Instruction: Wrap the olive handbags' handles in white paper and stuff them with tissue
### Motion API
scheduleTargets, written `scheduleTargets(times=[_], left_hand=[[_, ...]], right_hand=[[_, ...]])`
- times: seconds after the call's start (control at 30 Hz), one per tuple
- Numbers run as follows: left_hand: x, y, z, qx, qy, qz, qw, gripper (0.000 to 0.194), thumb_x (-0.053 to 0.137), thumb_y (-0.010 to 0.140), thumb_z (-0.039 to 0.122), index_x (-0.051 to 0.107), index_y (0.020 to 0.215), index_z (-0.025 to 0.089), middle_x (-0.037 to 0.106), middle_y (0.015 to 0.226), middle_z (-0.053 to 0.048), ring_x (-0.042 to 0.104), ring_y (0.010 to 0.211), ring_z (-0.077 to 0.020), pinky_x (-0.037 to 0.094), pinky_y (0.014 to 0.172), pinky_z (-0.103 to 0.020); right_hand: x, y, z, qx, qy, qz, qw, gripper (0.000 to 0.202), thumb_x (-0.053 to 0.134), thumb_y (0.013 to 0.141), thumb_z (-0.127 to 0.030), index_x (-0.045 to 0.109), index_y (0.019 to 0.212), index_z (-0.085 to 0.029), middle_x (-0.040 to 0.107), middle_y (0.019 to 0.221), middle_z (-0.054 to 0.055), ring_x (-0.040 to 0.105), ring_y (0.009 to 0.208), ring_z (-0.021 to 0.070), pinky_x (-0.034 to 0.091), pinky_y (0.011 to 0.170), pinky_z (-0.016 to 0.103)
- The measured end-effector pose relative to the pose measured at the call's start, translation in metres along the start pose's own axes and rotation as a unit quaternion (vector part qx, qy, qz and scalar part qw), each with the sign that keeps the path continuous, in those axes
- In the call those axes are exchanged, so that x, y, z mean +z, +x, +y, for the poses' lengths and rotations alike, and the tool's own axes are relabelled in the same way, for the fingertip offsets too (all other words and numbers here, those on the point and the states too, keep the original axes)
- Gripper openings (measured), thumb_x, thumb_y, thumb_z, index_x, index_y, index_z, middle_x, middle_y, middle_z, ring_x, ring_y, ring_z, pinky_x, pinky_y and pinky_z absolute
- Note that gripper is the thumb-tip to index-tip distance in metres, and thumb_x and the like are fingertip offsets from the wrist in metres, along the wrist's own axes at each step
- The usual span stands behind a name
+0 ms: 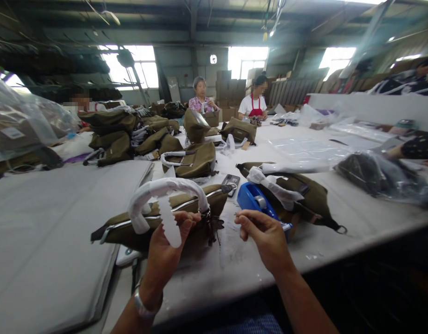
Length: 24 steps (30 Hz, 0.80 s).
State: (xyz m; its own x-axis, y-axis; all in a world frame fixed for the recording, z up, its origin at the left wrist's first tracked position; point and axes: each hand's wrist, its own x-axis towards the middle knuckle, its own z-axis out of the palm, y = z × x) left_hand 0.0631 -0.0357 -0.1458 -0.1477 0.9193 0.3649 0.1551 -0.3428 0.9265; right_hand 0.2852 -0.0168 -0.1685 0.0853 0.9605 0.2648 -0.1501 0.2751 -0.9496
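An olive-green handbag (pixel 172 202) with a silver zip lies in front of me, its handle (pixel 165 187) wrapped in white material and arching up. My left hand (pixel 169 236) is closed at the handle's right end, fingertips by the metal ring and a dark brown hanging charm (pixel 213 226). A white strip with a toothed edge (pixel 170 221) lies across that hand. To the right of the bag, my right hand (pixel 264 234) is in a pinch; what its fingertips hold, if anything, is too small to make out. A blue tape dispenser (pixel 250 197) stands just behind it.
Another olive handbag (pixel 301 195) lies right of the dispenser, with a phone (pixel 231 184) to the left. More bags (pixel 113 144) are piled at the back left. White sheets (pixel 54 232) are stacked at left. Co-workers (pixel 254 103) sit across the table; a dotted sleeve (pixel 421 146) reaches in from the right.
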Motion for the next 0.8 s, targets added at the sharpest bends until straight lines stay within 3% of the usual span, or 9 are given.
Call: scheduleTargets(times=[0.1,0.17,0.33,0.5,0.67,0.8], left_hand=[[0.000,0.002,0.001,0.027,0.040,-0.013,0.999,0.015,0.069,0.093,0.036,0.072,0.092,0.020,0.078,0.091,-0.002,0.074,0.091,-0.0165,0.060,0.089,-0.026],[0.000,0.004,0.002,0.051,0.077,-0.024,0.995,0.014,0.068,0.093,0.034,0.076,0.090,0.022,0.078,0.090,-0.001,0.074,0.089,-0.0157,0.059,0.086,-0.024],[0.000,0.009,0.002,0.101,0.116,-0.049,0.987,0.012,0.068,0.093,0.030,0.080,0.094,0.029,0.077,0.099,0.001,0.071,0.100,-0.0159,0.055,0.093,-0.024],[0.000,0.010,-0.002,0.078,0.117,-0.088,0.986,0.015,0.067,0.095,0.033,0.079,0.103,0.034,0.076,0.105,0.003,0.070,0.105,-0.0166,0.054,0.095,-0.026],[0.003,0.008,-0.005,0.001,0.086,-0.090,0.992,0.018,0.072,0.091,0.037,0.075,0.106,0.028,0.078,0.106,0.002,0.073,0.101,-0.0177,0.058,0.093,-0.028],[0.006,0.007,-0.005,-0.006,0.078,-0.096,0.992,0.014,0.074,0.089,0.036,0.074,0.099,0.026,0.078,0.099,0.003,0.073,0.094,-0.0157,0.059,0.090,-0.025]], right_hand=[[0.012,-0.001,0.001,0.057,0.202,-0.028,0.977,0.021,0.088,0.076,-0.041,0.081,0.087,-0.025,0.074,0.079,0.002,0.064,0.061,0.0104,0.055,0.060,0.021],[0.020,0.000,0.004,0.071,0.244,-0.040,0.966,0.022,0.089,0.076,-0.042,0.081,0.087,-0.025,0.073,0.079,0.001,0.063,0.063,0.0097,0.054,0.062,0.021],[0.031,0.002,0.014,0.020,0.166,-0.047,0.985,0.019,0.080,0.086,-0.042,0.082,0.091,-0.024,0.070,0.110,0.005,0.062,0.081,0.0118,0.054,0.071,0.024],[0.037,0.002,0.011,0.026,0.102,-0.085,0.991,0.018,0.075,0.091,-0.037,0.080,0.105,-0.026,0.069,0.079,-0.001,0.063,0.071,0.0100,0.054,0.072,0.023],[0.045,0.002,0.008,0.048,0.092,-0.057,0.993,0.019,0.084,0.081,-0.034,0.077,0.096,-0.024,0.073,0.076,-0.002,0.067,0.065,0.0114,0.056,0.066,0.023],[0.044,0.001,0.011,0.044,0.044,-0.042,0.997,0.016,0.085,0.079,-0.033,0.080,0.090,-0.023,0.077,0.079,0.000,0.072,0.071,0.0147,0.058,0.070,0.024]])
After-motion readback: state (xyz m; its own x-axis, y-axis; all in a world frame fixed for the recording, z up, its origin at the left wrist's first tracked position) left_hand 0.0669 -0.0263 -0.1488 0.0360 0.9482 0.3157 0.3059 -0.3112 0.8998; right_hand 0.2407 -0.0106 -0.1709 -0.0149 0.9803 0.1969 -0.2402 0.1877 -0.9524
